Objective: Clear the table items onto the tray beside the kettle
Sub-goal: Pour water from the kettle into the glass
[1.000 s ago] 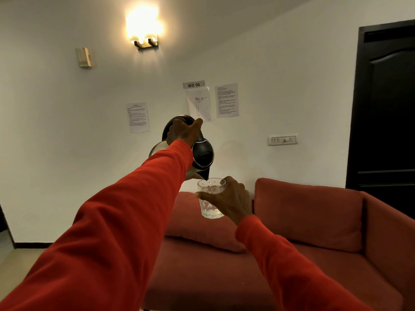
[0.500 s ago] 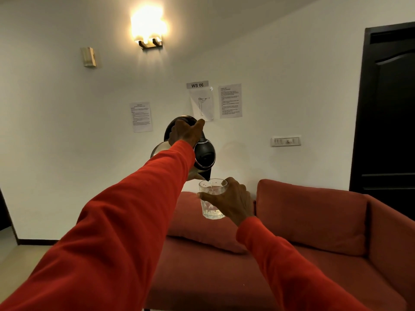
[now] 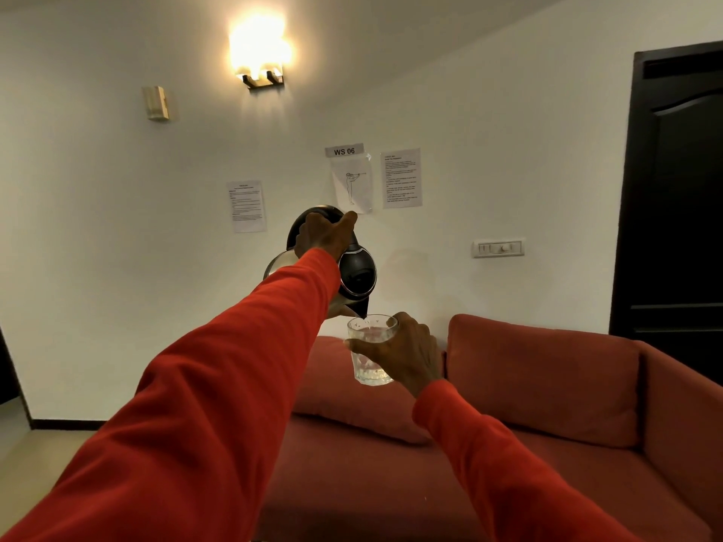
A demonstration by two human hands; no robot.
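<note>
My left hand [image 3: 322, 234] grips the black handle of a steel and black kettle [image 3: 356, 273], held up in the air and tipped to the right. Its spout hangs just over the rim of a clear glass tumbler [image 3: 369, 350]. My right hand [image 3: 407, 356] holds that glass from its right side, fingers wrapped round it. A little clear liquid sits in the bottom of the glass. No table and no tray are in view.
A red sofa [image 3: 547, 389] with cushions fills the lower right, below my arms. Behind it is a white wall with taped papers [image 3: 401, 178], a switch plate [image 3: 498, 248] and a lit wall lamp [image 3: 260, 56]. A dark door [image 3: 680, 197] stands at the right.
The view has shifted slightly, so the room sits a touch further right in frame. Kettle and glass stay together in the same pose, spout over the rim.
</note>
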